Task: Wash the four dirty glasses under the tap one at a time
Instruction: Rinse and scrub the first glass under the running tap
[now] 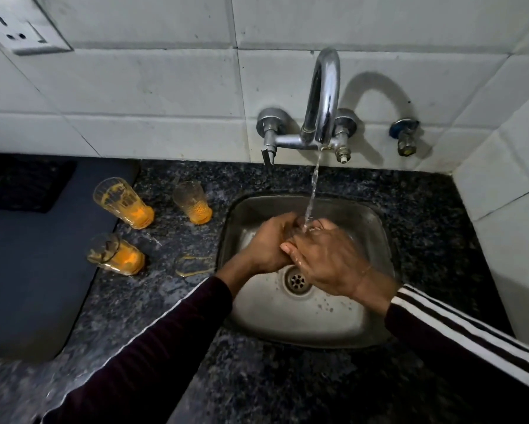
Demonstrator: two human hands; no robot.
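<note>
Both hands meet over the square stainless steel sink (364, 328), directly beneath the running stream of water (313, 191) from the chrome wall-mounted swan-neck tap (324, 96). The left hand (266, 243) has its grip curled round a clear glass tumbler (300, 226), which is largely hidden between the hands; only a blurred part of its rim shows where the stream strikes. The right hand (327, 258) lies against the tumbler's other side, fingers curved over it; how firmly it holds cannot be told.

Three further glasses with orange residue stand upright on the dark speckled granite counter (425, 203), left of the sink and well apart from the hands: a tall soiled glass at rear left (122, 201), a smaller soiled glass nearer the sink (193, 203), and a soiled glass at front left (116, 255). An orange ring-shaped stain (193, 266) marks the counter just beside the sink's left rim.

A dark blue mat (37, 270) covers the counter's left portion. The wall is white tile (135, 87), carrying a white socket plate (21, 29) at upper left and a small angle valve (405, 136) right of the tap.
</note>
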